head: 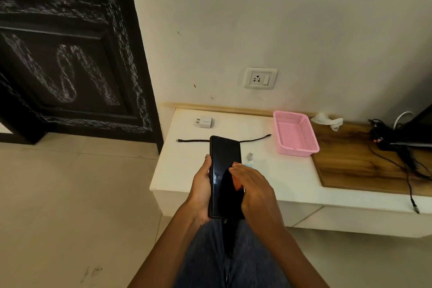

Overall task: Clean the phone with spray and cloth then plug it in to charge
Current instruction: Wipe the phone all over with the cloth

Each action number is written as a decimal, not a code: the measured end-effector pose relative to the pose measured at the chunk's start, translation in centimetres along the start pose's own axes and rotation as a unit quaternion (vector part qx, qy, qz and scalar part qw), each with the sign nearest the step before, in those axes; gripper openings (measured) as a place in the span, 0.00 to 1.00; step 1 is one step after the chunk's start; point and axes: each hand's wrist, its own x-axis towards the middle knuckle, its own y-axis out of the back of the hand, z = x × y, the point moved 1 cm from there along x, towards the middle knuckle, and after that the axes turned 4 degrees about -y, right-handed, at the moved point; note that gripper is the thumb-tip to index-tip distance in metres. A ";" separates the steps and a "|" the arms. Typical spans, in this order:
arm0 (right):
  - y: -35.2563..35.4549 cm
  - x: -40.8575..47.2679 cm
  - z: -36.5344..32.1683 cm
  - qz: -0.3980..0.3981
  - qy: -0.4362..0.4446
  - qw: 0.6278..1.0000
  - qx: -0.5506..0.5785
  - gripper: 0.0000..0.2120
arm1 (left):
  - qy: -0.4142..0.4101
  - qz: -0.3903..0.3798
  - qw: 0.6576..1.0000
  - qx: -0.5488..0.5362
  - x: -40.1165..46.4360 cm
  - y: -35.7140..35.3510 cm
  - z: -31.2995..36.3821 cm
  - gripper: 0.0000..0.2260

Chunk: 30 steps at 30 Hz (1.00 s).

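Nearest the camera: two bare forearms over blue-jeaned legs, reaching toward 12 o'clock. Left hand wrapped around the left edge and lower end of the phone, thumb along the left side, fingers curled behind. Phone held upright in the air, dark screen facing the camera, top end overlapping the front part of the white shelf. Right hand laid flat on the lower right of the screen, fingers extended and pressing an orange-red cloth against the glass; only a small corner of the cloth visible under the palm. Spray bottle standing on the shelf at 1 o'clock from the right hand, just beside the phone's right edge, partly hidden by the fingers. Black charging cable lying straight across the shelf at 12 o'clock from the phone, middle section hidden behind the phone. White charger adapter lying on the shelf at 11 o'clock from the phone, beyond the cable and apart from it. Wall socket with switch mounted on the wall at 12 o'clock, above the shelf. Pink plastic basket at 2 o'clock on the shelf, next to a wooden board. Crumpled white tissue at the back of the board. Tangle of black wires at 3 o'clock. Dark panelled door at 10 o'clock.
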 end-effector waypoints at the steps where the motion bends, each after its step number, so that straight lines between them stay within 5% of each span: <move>1: 0.0 0.3 -0.3 0.008 -0.001 1.000 0.001 0.18 | -0.003 0.001 1.000 0.003 0.1 -0.1 -0.1 0.28; 10: -0.4 -1.9 -0.5 -0.059 0.049 0.997 0.017 0.20 | 0.020 0.004 1.000 0.005 0.1 0.5 0.1 0.33; 17: -0.5 0.4 -1.7 -0.018 0.007 1.000 0.002 0.16 | 0.019 0.000 1.000 -0.006 0.2 0.2 -0.4 0.29; 23: -0.7 -1.8 -1.3 -0.093 0.064 0.993 0.033 0.19 | 0.020 0.000 1.000 0.009 -0.2 0.8 0.3 0.32; 30: 0.3 0.8 -2.3 -0.082 -0.023 0.995 0.058 0.22 | 0.000 -0.004 1.000 0.018 0.1 0.2 -0.3 0.26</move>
